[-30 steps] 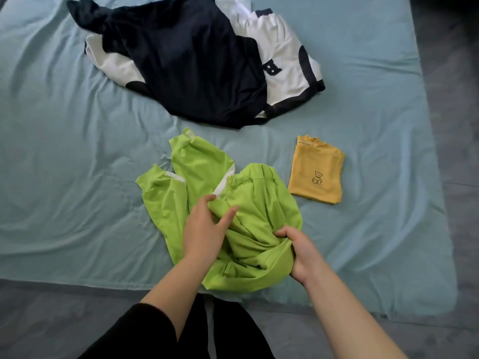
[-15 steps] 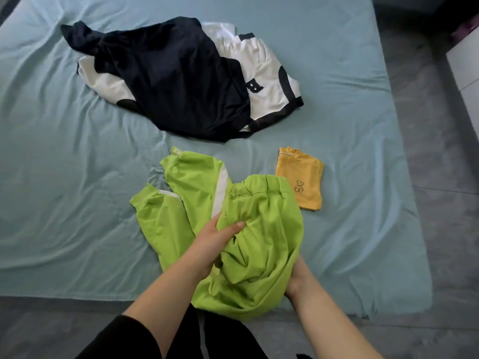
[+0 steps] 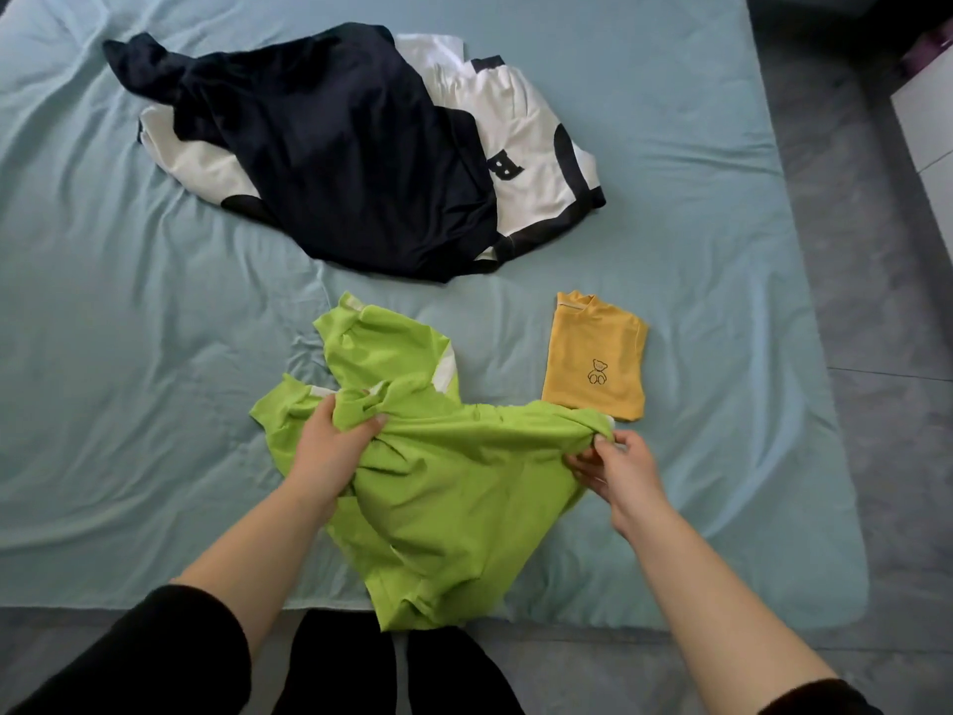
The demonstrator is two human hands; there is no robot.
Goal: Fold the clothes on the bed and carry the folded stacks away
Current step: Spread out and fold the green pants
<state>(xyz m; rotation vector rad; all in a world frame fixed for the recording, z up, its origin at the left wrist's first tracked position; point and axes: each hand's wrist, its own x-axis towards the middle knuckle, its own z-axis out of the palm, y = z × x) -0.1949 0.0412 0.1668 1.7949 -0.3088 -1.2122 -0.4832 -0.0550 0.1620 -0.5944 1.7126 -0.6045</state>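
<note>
A lime-green garment (image 3: 454, 487) lies crumpled at the near edge of the light-blue bed (image 3: 129, 327), its lower part hanging over the edge. My left hand (image 3: 330, 446) grips a bunch of its fabric near the middle left. My right hand (image 3: 616, 464) pinches its right corner and holds it stretched out to the right. A folded yellow top (image 3: 593, 361) with a small bear print lies just beyond my right hand. Further back, a dark navy garment (image 3: 335, 152) is heaped on a white and navy one (image 3: 521, 141) with a letter B.
Grey floor (image 3: 851, 353) runs along the bed's right side and near edge. A white piece of furniture (image 3: 928, 116) stands at the far right. My legs in black stand against the near edge of the bed.
My right hand came out from under the green garment and pulled its corner out to the right, spreading the fabric. My left hand shifted its grip slightly up and left.
</note>
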